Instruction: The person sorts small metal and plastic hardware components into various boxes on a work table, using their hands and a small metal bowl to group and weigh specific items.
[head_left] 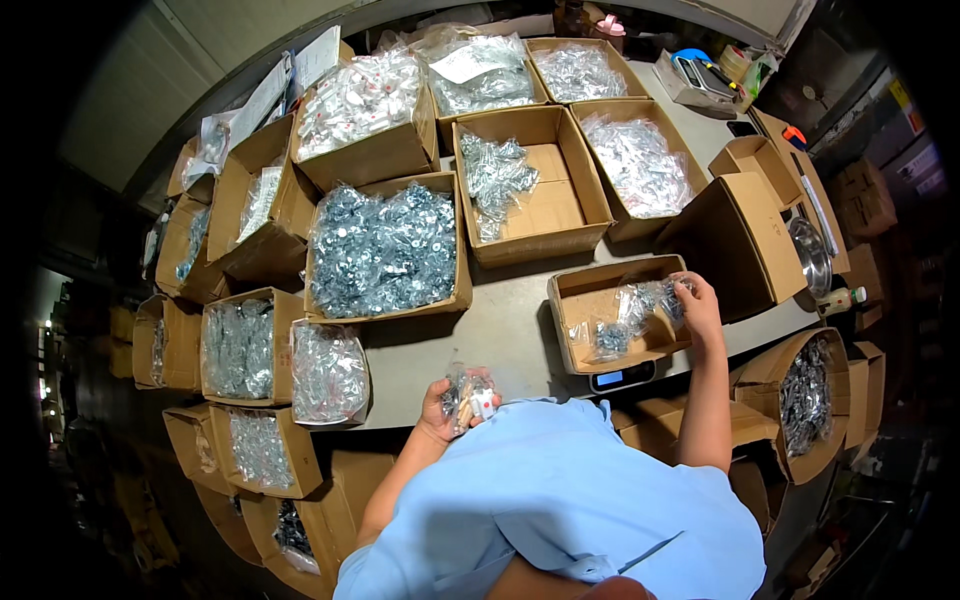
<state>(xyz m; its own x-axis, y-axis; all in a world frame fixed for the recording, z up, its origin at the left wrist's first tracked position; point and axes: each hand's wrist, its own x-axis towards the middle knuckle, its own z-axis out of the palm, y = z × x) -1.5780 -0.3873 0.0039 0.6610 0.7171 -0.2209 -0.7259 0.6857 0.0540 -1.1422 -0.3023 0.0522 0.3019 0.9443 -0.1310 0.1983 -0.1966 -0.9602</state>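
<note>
My left hand (pixel 440 412) is closed around small clear plastic bags (pixel 472 398) at the table's front edge, close to my shirt. White and tan parts show through the plastic. To the right, my right hand (pixel 700 303) reaches over the right wall of a low cardboard box (pixel 575 290). Its fingers pinch a clear plastic bag of small metal parts (pixel 640 300), which hangs partly inside the box. More bagged metal parts (pixel 610 340) lie on the box's floor. Beneath the box sits a scale (pixel 622 378) with a lit display.
Behind stand a carton of bagged grey metal pieces (pixel 385 245), a partly filled carton (pixel 555 165) and a carton of white bagged parts (pixel 640 165). A tall carton (pixel 740 240) stands right of my right hand. Several smaller cartons line the left side. A metal bowl (pixel 808 255) sits far right.
</note>
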